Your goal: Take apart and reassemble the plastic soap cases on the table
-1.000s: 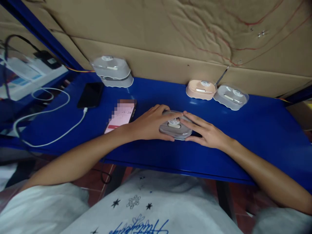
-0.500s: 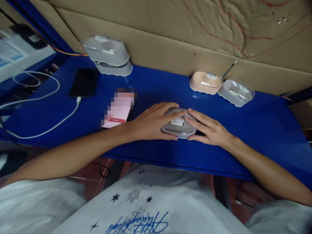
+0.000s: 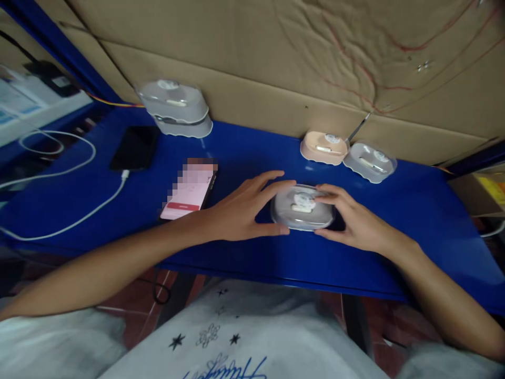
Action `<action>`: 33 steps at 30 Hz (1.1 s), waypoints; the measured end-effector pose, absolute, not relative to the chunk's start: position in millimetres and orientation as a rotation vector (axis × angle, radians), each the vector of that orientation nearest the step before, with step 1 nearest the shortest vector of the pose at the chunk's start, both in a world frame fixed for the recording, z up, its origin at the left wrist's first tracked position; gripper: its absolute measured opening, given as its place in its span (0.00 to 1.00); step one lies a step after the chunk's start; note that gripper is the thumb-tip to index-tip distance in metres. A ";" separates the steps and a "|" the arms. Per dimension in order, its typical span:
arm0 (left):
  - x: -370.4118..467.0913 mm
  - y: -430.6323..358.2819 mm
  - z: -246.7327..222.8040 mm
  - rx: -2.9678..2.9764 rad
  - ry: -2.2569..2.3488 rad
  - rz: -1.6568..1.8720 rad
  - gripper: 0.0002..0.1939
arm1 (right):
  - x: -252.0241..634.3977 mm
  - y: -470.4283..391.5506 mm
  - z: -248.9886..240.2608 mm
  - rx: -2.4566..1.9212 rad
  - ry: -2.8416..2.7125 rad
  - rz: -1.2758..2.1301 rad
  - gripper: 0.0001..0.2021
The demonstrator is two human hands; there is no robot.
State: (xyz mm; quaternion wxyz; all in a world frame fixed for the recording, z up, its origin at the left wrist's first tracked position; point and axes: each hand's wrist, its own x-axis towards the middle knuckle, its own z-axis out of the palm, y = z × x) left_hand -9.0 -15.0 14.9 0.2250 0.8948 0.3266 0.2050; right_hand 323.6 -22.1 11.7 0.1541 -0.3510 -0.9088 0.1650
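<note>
In front of me on the blue table is a small grey oval box (image 3: 302, 217) with a clear lid, a round white sticker and a white tab on top. My right hand (image 3: 353, 218) grips its right end, thumb at the near edge and fingers over the lid and far edge. Around the left end curve the spread fingers of my left hand (image 3: 252, 208), palm off the box. Whether its fingertips touch the rim I cannot tell.
Behind stand a peach lidded box (image 3: 324, 148) and a grey one (image 3: 370, 162). Two grey boxes (image 3: 177, 108) are stacked at the back left. A lit phone (image 3: 187, 192) lies near my left forearm; a dark phone (image 3: 134, 147) has a white cable (image 3: 100, 208). Cardboard (image 3: 236, 68) lines the back.
My hands and the box sit further right in view. The left hand has loosened and drawn back from the lid, uncovering the sticker and tab. The view has shifted a little.
</note>
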 end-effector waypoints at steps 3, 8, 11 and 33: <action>-1.8 2.8 27.2 2.560 0.984 0.556 0.37 | 384.6 -36.1 18.0 -1.209 -2.494 0.373 0.31; 64.8 77.4 40.7 2.841 0.925 0.452 0.39 | 506.6 -64.6 4.4 -1.723 -2.182 -0.019 0.33; 109.7 123.1 41.8 2.863 1.001 0.403 0.37 | 550.4 -63.9 -5.2 -1.927 -2.001 -0.185 0.35; -18.5 18.1 23.4 2.633 0.835 0.529 0.26 | 361.8 104.5 -14.4 -1.713 -2.068 0.085 0.49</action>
